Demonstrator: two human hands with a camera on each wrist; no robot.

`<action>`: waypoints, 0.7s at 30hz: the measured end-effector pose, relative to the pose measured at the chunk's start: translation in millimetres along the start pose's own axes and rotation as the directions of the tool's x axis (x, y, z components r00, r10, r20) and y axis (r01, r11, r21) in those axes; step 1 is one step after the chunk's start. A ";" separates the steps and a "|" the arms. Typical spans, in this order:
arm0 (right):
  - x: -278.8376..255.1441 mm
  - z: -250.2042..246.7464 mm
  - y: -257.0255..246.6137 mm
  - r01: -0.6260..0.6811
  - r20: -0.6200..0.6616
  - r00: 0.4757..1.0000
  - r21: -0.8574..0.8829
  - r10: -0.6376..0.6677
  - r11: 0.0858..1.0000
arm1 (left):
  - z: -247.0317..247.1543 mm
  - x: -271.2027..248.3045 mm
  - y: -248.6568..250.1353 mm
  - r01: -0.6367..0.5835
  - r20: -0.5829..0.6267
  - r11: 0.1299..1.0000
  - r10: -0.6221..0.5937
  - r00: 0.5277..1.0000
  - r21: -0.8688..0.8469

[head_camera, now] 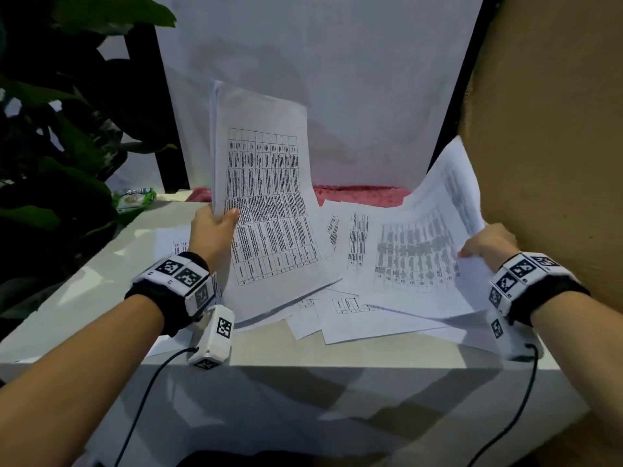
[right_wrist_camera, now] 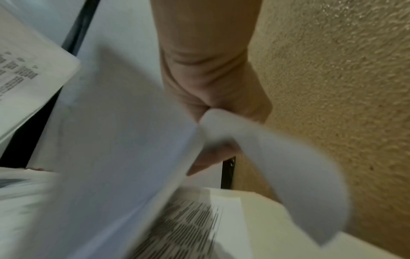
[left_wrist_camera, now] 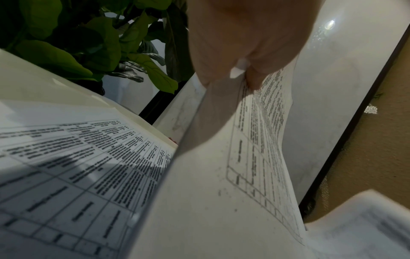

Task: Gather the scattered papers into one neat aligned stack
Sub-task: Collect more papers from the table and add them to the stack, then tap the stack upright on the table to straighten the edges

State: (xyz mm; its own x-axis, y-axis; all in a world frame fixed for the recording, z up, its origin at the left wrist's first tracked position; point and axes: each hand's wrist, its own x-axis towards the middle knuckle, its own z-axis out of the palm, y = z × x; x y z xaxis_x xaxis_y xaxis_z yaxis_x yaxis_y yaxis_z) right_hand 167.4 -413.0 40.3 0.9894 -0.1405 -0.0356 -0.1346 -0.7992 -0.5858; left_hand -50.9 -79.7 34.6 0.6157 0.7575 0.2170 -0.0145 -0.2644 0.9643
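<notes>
The gathering step is judged under way. A white table point(head_camera: 263, 348) carries loose papers point(head_camera: 340, 318) between the hands. A sheaf point(head_camera: 266, 197) is held nearly upright, pinched by the left hand point(head_camera: 214, 227). A curling sheet point(head_camera: 424, 251) is lifted, clamped in the right hand point(head_camera: 488, 242). Next, that sheet would need to be brought against the sheaf, edges matched. Printed tables are seen; nothing is legible.
</notes>
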 end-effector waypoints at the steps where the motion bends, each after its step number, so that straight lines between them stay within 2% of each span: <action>1: -2.2 -6.8 -2.3 0.005 -0.060 0.998 0.001 -0.005 1.000 | 0.5 1.0 -0.8 -0.003 0.014 1.000 0.003 1.000 0.018; 4: -7.3 -29.2 -13.6 0.049 -0.221 0.975 0.051 -0.037 0.997 | 2.0 2.0 -2.2 0.005 0.018 0.999 -0.006 1.000 0.037; 7: -8.4 -51.6 -28.8 0.131 -0.306 0.950 0.202 -0.064 0.971 | 6.9 -0.7 -0.7 0.031 0.001 0.999 -0.031 1.000 -0.013; 9: -10.5 -63.4 -38.6 0.215 -0.329 0.941 0.382 -0.085 0.899 | 10.1 -4.6 3.3 0.034 0.000 0.998 -0.034 0.999 -0.045; 10: -13.5 -68.2 -43.4 0.256 -0.315 0.943 0.491 -0.104 0.833 | 11.3 -6.1 5.3 0.032 0.004 0.998 -0.031 0.999 -0.058; 12: -19.4 -74.1 -54.8 0.307 -0.255 0.951 0.701 -0.175 0.644 | 14.0 -9.6 9.0 0.016 0.012 0.995 -0.015 1.000 -0.098; 14: -28.0 -77.3 -64.3 0.302 -0.183 0.941 0.832 -0.285 0.465 | 15.8 -11.7 11.4 0.014 0.030 0.993 -0.011 0.999 -0.120; 17: -39.1 -67.8 -75.8 0.157 -0.030 0.893 0.956 -0.449 0.248 | 15.0 -8.0 11.3 0.002 0.079 0.997 0.004 0.997 -0.076; 18: -45.4 -60.8 -78.4 0.085 0.047 0.864 0.968 -0.501 0.237 | 14.1 -6.3 10.6 0.001 0.090 0.999 0.003 0.996 -0.053; 19: -48.0 -51.4 -79.9 0.032 0.120 0.834 0.964 -0.538 0.264 | 14.2 -5.2 9.5 0.008 0.105 0.999 -0.003 0.994 -0.049; 21: -55.2 -29.2 -81.7 -0.029 0.269 0.786 0.915 -0.557 0.401 | 15.5 -5.6 10.3 0.029 0.147 0.996 -0.017 0.989 -0.078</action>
State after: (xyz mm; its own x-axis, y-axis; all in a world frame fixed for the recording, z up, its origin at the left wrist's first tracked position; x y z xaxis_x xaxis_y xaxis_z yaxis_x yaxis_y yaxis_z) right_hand 122.2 -357.1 113.8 0.8670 0.4917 0.0807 -0.0330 0.2182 -0.9753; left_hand -42.3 -95.9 41.0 0.7249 0.6660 0.1756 -0.0584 -0.1947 0.9791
